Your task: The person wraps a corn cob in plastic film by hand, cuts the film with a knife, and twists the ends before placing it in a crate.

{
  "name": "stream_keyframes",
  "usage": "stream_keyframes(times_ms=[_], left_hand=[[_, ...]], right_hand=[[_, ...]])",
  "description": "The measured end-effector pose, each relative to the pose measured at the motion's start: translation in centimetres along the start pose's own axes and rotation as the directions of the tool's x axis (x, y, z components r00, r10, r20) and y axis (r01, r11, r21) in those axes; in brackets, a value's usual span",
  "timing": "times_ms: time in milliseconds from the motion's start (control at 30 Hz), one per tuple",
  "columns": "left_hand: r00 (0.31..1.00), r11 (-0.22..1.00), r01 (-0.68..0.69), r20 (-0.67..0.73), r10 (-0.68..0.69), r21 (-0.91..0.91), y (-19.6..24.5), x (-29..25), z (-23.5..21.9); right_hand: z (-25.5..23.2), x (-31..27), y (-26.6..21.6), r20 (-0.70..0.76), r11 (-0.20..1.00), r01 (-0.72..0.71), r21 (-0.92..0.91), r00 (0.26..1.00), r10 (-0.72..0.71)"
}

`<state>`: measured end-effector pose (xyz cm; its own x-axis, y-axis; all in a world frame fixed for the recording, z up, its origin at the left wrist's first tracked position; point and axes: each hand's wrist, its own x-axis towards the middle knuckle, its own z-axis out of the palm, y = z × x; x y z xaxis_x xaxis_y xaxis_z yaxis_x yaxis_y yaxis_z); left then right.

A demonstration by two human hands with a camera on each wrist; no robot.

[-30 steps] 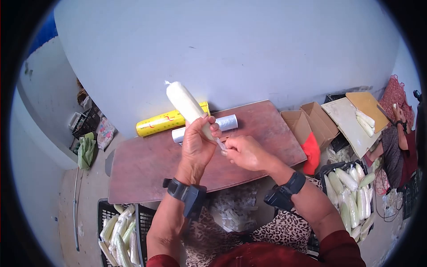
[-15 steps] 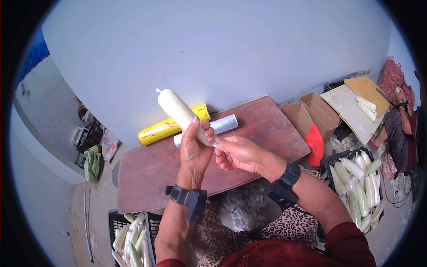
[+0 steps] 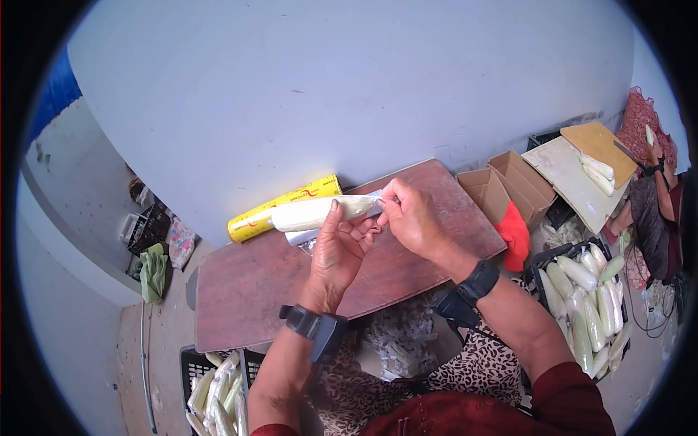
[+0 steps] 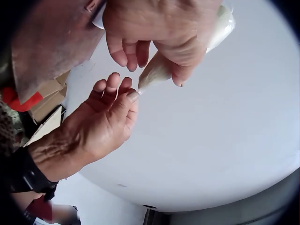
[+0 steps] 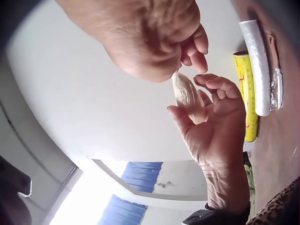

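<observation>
A long, pale vegetable (image 3: 302,214) wrapped in clear plastic film lies almost level above the table in the head view. My left hand (image 3: 340,254) holds it near its right end, thumb on the near side and fingers beneath. At that end, my right hand (image 3: 416,221) pinches the gathered film between thumb and forefinger. The right wrist view shows the wrapped vegetable (image 5: 187,96) tapering toward this pinch, inside the left hand's thumb and fingers. In the left wrist view the left hand (image 4: 159,28) partly covers the vegetable, whose film-covered far end (image 4: 222,28) sticks out beyond it.
Behind the hands, a yellow printed roll (image 3: 251,225) and a film roll (image 5: 257,70) lie on the reddish table (image 3: 254,291), near a knife (image 5: 280,89). Crates of wrapped vegetables (image 3: 582,291) stand right and lower left. Cardboard boxes (image 3: 509,182) and another person (image 3: 658,182) are at right.
The vegetable has swung from steeply tilted to nearly level. My right hand has risen, still at the film end, and the left hand's fingers have loosened and spread somewhat.
</observation>
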<state>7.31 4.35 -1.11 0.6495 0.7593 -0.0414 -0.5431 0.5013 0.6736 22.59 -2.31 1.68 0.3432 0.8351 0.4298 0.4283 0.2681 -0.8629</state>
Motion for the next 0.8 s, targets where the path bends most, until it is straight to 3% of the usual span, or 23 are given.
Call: stream_keyframes(times_ms=[100,300,400,500,533,600,733,800], left_hand=[[0.997,0.997,0.071,0.019,-0.072,0.038,-0.9,-0.1,0.1],[0.93,0.94,0.315,0.154,-0.333,0.132,-2.6,0.0,0.1],[0.915,0.852,0.307,0.116,-0.387,0.425,-2.6,0.1,0.3],[0.99,0.682,0.122,-0.037,-0.137,0.721,-2.2,-0.1,0.9],[0.999,0.607,0.006,-0.03,0.029,0.795,-2.6,0.2,0.7],[0.935,0.383,-0.177,0.033,0.354,0.907,-3.4,0.9,0.3],[0.921,0.334,-0.276,0.148,0.361,0.901,-3.0,0.9,0.0],[0.931,0.446,-0.33,0.206,0.303,0.832,-2.8,1.2,-0.4]], right_hand=[[-0.8,-0.3,-1.7,-0.028,0.999,0.03,0.025,0.999,-0.029],[-1.0,0.1,-0.2,-0.078,0.967,0.205,-0.151,0.973,-0.219],[-2.0,0.6,0.9,-0.049,0.955,0.207,-0.212,0.974,-0.222],[-2.9,1.0,1.4,-0.016,0.971,0.174,-0.163,0.984,-0.179],[-3.0,0.8,1.2,0.006,0.984,0.13,-0.121,0.991,-0.13],[-3.1,0.5,0.4,0.062,0.999,0.041,-0.034,0.997,-0.039],[-2.8,0.1,0.2,0.091,0.998,0.061,-0.013,0.994,-0.059],[-2.8,0.1,0.4,0.112,0.996,0.083,0.032,0.99,-0.086]])
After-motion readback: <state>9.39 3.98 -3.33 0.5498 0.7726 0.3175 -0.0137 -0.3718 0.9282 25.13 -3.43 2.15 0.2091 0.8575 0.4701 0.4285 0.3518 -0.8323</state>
